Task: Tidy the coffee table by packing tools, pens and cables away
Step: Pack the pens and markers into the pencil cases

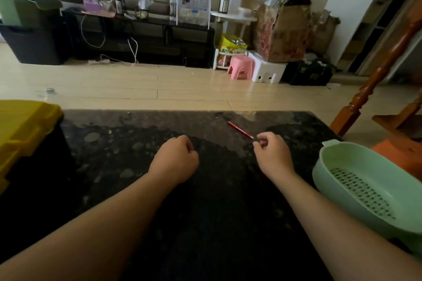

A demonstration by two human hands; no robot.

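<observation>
While both forearms are reaching forward over the dark speckled stone coffee table [137, 143], the task is standing at the pick-up step for the only loose item plainly visible. The left hand [175, 157] is resting near the table centre with its fingers curled loosely inward, holding nothing. The right hand [272, 155] is sitting further right, with thumb and forefinger bent toward each other at the near end of the slim red pencil [240, 129]. Contact cannot be confirmed from this angle, so the grasp is possibly not yet made. The pencil is lying flat on the far right part of the tabletop, angling away to the left, apart from both containers.

Judged next move: closing thumb and forefinger on the near end, lifting, then carrying the pencil to a container. The pale green oval plastic basket with a perforated floor [320, 175] is sitting at the right table edge, just beside the right forearm, mouth up. The black storage box with a yellow lid [25, 134] is occupying the left edge.

Bare tabletop is lying between the two containers, giving room for a sideways carry. The far table edge is running just beyond the pencil, so a careless push is risking a roll onto the beige tiled floor [182, 89].
</observation>
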